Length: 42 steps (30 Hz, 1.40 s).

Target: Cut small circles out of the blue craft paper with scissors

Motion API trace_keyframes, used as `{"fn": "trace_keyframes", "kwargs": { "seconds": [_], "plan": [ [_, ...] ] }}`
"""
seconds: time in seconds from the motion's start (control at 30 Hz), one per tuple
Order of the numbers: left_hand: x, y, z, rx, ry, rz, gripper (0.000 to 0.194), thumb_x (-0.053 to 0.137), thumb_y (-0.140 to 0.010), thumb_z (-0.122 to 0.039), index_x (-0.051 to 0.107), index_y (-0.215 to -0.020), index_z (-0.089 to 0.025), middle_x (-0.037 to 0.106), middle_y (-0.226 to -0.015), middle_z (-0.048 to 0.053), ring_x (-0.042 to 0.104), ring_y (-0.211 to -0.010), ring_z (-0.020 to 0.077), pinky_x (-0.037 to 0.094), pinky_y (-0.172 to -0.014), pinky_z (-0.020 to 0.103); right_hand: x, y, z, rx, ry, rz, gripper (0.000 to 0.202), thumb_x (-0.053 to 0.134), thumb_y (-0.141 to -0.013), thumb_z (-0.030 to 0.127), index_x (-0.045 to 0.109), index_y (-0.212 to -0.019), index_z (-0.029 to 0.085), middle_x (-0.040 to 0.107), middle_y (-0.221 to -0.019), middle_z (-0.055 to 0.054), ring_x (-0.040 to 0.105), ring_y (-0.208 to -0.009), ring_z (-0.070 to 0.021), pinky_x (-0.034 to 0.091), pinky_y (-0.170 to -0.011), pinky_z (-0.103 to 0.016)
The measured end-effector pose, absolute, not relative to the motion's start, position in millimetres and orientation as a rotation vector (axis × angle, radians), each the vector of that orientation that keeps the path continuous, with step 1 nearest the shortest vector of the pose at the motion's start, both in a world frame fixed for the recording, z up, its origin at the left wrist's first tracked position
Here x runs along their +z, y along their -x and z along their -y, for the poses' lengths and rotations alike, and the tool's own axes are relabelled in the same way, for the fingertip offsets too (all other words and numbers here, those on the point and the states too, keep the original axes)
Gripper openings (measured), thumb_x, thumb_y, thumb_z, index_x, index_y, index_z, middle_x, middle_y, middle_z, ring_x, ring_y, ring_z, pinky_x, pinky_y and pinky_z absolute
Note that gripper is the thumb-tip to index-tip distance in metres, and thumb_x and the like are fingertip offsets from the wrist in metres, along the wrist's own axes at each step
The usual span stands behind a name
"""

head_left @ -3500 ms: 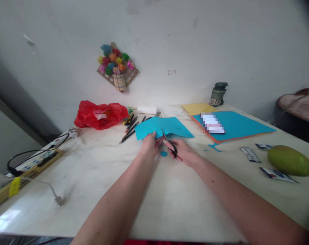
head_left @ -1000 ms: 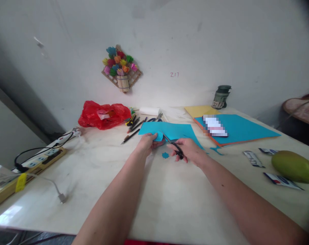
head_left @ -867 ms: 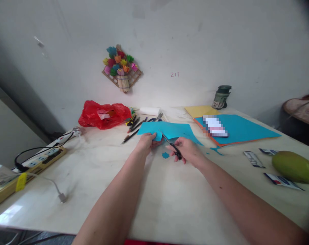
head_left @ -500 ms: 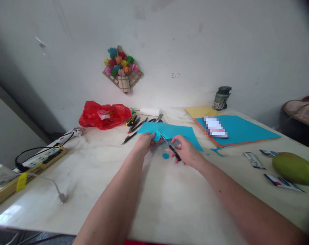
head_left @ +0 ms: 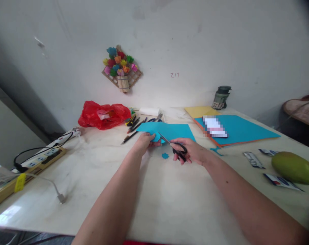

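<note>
My left hand [head_left: 146,140] pinches the near left part of a blue sheet of paper [head_left: 176,130], its thumb on top. In my right hand [head_left: 188,149] is a pair of scissors [head_left: 179,149] with black handles, fingers through the loops. Its blades point up and left into the paper, close to my left thumb. A small blue star-shaped paper cutout [head_left: 165,155] lies on the table just below the sheet. To the right of my right hand rests a blue paper scrap [head_left: 216,151].
A phone [head_left: 215,126] lies on stacked coloured paper [head_left: 251,131], with a bottle [head_left: 221,97] behind. Pens [head_left: 130,136] and a red plastic bag [head_left: 103,115] are at the back left. A green mango [head_left: 294,167] sits at right, a power strip [head_left: 39,161] at left.
The scissors' handles have spread wider and turned, and my right hand has shifted slightly right. The sheet's right side has moved a little left. My left hand keeps its hold.
</note>
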<state>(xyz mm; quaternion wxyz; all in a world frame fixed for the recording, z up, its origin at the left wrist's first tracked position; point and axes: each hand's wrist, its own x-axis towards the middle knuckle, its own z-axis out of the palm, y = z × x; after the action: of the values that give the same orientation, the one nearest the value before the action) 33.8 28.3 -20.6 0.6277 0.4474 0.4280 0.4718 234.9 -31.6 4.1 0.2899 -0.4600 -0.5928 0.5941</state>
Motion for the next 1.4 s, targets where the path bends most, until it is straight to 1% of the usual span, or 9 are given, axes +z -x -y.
{"fn": "trace_keyframes", "kwargs": {
  "seconds": [0.1, 0.2, 0.33, 0.53, 0.77, 0.87, 1.03, 1.27, 1.4],
  "plan": [
    [-18.5, -34.5, -26.4, 1.059, -1.077, -0.994, 0.015, 0.062, -0.075, -0.018, 0.052, -0.066, -0.012, 0.062, -0.062, 0.008, 0.061, -0.049, 0.0163, 0.052, -0.055, 0.029, 7.1, -242.1, 28.9, 1.627, 1.197, 1.618, 0.045, 0.054, -0.078, 0.053, 0.053, -0.095, 0.012, 0.066, -0.062, -0.008, 0.055, -0.04, -0.01, 0.027, -0.029, -0.016],
    [-14.2, -34.9, -23.7, 0.99, -1.177, -1.02, 0.015, 0.057, -0.078, -0.019, 0.056, -0.065, -0.01, 0.063, -0.063, 0.01, 0.06, -0.048, 0.0161, 0.051, -0.056, 0.029, 9.5, -248.6, 26.8, 1.682, 1.218, 1.637, 0.049, 0.051, -0.078, 0.057, 0.054, -0.095, 0.011, 0.065, -0.063, -0.008, 0.056, -0.042, -0.0104, 0.027, -0.031, -0.017],
    [-11.3, -31.3, -23.8, 0.88, -1.318, -1.068, 0.026, 0.05, -0.082, -0.019, 0.054, -0.058, -0.011, 0.059, -0.053, 0.007, 0.055, -0.043, 0.0121, 0.043, -0.048, 0.023, 7.6, -254.9, 23.4, 1.715, 1.228, 1.696, 0.05, 0.052, -0.077, 0.057, 0.058, -0.094, 0.01, 0.064, -0.062, -0.007, 0.056, -0.042, -0.0098, 0.027, -0.031, -0.017],
    [-10.8, -27.0, -23.8, 0.801, -1.301, -1.001, 0.028, 0.052, -0.082, -0.023, 0.051, -0.057, -0.011, 0.057, -0.05, 0.005, 0.051, -0.042, 0.0089, 0.038, -0.044, 0.02, -0.5, -257.1, 19.8, 1.706, 1.181, 1.722, 0.046, 0.055, -0.077, 0.055, 0.06, -0.092, 0.012, 0.061, -0.061, -0.004, 0.055, -0.043, -0.0087, 0.029, -0.032, -0.017],
    [-4.8, -30.7, -17.0, 0.765, -1.269, -0.941, 0.025, 0.059, -0.078, -0.026, 0.053, -0.059, -0.011, 0.06, -0.053, 0.005, 0.054, -0.045, 0.0094, 0.042, -0.049, 0.021, -0.5, -252.9, 21.7, 1.632, 1.209, 1.772, 0.038, 0.056, -0.076, 0.049, 0.06, -0.085, 0.013, 0.06, -0.06, -0.003, 0.051, -0.042, -0.0077, 0.028, -0.031, -0.017],
    [-1.2, -33.0, -14.3, 0.763, -1.278, -0.9, 0.026, 0.061, -0.077, -0.028, 0.055, -0.06, -0.009, 0.061, -0.054, 0.007, 0.056, -0.047, 0.0101, 0.044, -0.051, 0.022, -1.3, -253.3, 21.5, 1.617, 1.168, 1.779, 0.036, 0.055, -0.078, 0.047, 0.06, -0.087, 0.013, 0.06, -0.062, -0.003, 0.053, -0.044, -0.0086, 0.029, -0.032, -0.017],
    [1.7, -35.9, -12.5, 0.771, -1.263, -0.807, 0.027, 0.066, -0.073, -0.032, 0.059, -0.064, -0.007, 0.065, -0.062, 0.01, 0.061, -0.056, 0.0147, 0.049, -0.063, 0.028, -3.4, -254.8, 20.3, 1.606, 1.098, 1.761, 0.039, 0.053, -0.079, 0.049, 0.059, -0.09, 0.012, 0.061, -0.065, -0.004, 0.054, -0.046, -0.0097, 0.03, -0.033, -0.018],
    [-3.2, -34.2, -15.0, 0.82, -1.343, -0.732, 0.03, 0.064, -0.074, -0.036, 0.062, -0.068, -0.007, 0.067, -0.069, 0.011, 0.064, -0.061, 0.0179, 0.05, -0.07, 0.032, -5.0, -253.9, 19.2, 1.584, 1.062, 1.744, 0.036, 0.053, -0.079, 0.047, 0.06, -0.09, 0.013, 0.059, -0.061, -0.002, 0.051, -0.044, -0.0087, 0.029, -0.032, -0.018],
    [-1.3, -34.9, -13.3, 0.833, -1.39, -0.723, 0.033, 0.064, -0.073, -0.039, 0.064, -0.071, -0.006, 0.069, -0.073, 0.013, 0.065, -0.061, 0.0182, 0.05, -0.069, 0.031, -4.3, -253.1, 19.6, 1.556, 1.061, 1.725, 0.033, 0.053, -0.08, 0.043, 0.061, -0.089, 0.013, 0.057, -0.06, -0.001, 0.049, -0.041, -0.0076, 0.027, -0.031, -0.018]
  ]
}}
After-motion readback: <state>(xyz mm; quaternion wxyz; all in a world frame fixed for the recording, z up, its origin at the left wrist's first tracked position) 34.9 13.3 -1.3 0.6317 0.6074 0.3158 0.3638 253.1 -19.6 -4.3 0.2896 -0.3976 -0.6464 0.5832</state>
